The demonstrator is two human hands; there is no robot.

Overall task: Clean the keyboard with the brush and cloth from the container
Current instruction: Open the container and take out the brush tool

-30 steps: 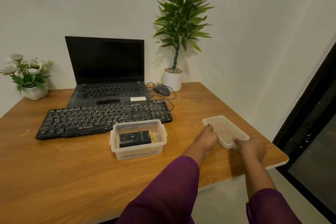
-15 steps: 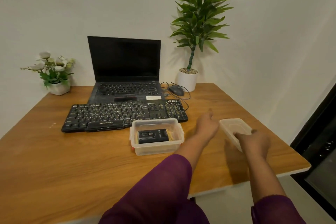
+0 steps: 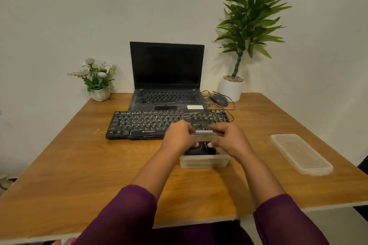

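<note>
A black keyboard (image 3: 151, 123) lies across the middle of the wooden table (image 3: 79, 165). Just in front of its right half stands a clear plastic container (image 3: 204, 161), open, with a black case (image 3: 200, 151) inside. My left hand (image 3: 178, 138) and my right hand (image 3: 229, 138) are both over the container. Their fingers curl down at the case's far side and the thumbs rest on its top. The hands hide the rest of the contents, so no brush or cloth shows. The container's lid (image 3: 300, 153) lies flat on the table to the right.
An open laptop (image 3: 167, 77) stands behind the keyboard. A wired mouse (image 3: 219, 99) and a tall potted plant (image 3: 232, 87) are at the back right, a small flower pot (image 3: 99, 93) at the back left. The table's right edge runs close to the lid.
Both hands let go of the lid, which now lies on the table at the right. They moved left to the container and closed around the black case.
</note>
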